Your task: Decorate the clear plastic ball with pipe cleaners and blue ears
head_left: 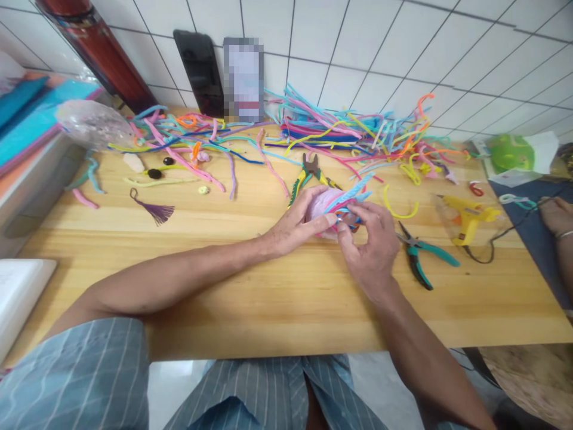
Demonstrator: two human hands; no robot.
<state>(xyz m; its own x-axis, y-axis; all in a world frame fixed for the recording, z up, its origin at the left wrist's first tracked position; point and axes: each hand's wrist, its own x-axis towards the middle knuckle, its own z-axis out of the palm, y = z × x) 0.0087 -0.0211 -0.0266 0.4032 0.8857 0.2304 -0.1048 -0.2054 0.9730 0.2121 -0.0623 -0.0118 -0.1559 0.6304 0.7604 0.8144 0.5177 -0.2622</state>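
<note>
Over the middle of the wooden table, my left hand (pixel 295 224) is wrapped around a rounded pipe-cleaner craft piece (pixel 320 203). The piece is mostly lilac, with pink, blue and orange strands, and light blue ends stick out at its top right. My right hand (pixel 373 245) has its fingertips closed at the piece's right side, by the blue and orange strands; what exactly lies between them is too small to make out. Just behind the piece are green-and-yellow handled cutting pliers (pixel 310 167), partly covered by it. Teal-handled long-nose pliers (pixel 418 246) lie right of my right hand.
Loose pipe cleaners (pixel 322 131) spread along the tiled wall, where two phones (pixel 199 71) lean. A yellow glue gun (pixel 470 218) with a cord lies at the right. A purple tassel (pixel 154 209) is at the left. Another person's hand (pixel 557 215) rests at the far right.
</note>
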